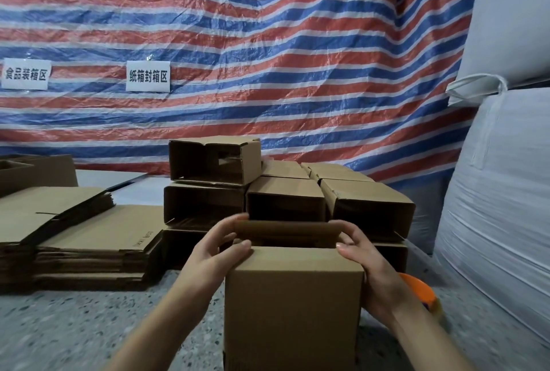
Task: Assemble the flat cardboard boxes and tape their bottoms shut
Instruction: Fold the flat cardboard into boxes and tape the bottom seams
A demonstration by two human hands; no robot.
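A brown cardboard box stands upright in front of me, its top flaps partly folded. My left hand grips its upper left corner, thumb on the near flap and fingers curled over the far flap. On the other side my right hand grips the upper right corner in the same way. An orange tape dispenser lies just behind my right wrist, mostly hidden. Stacks of flat cardboard boxes lie at the left.
Several assembled boxes are stacked on their sides behind the held box. Large white sacks fill the right side. A striped tarp with two paper signs hangs at the back. The floor is speckled grey.
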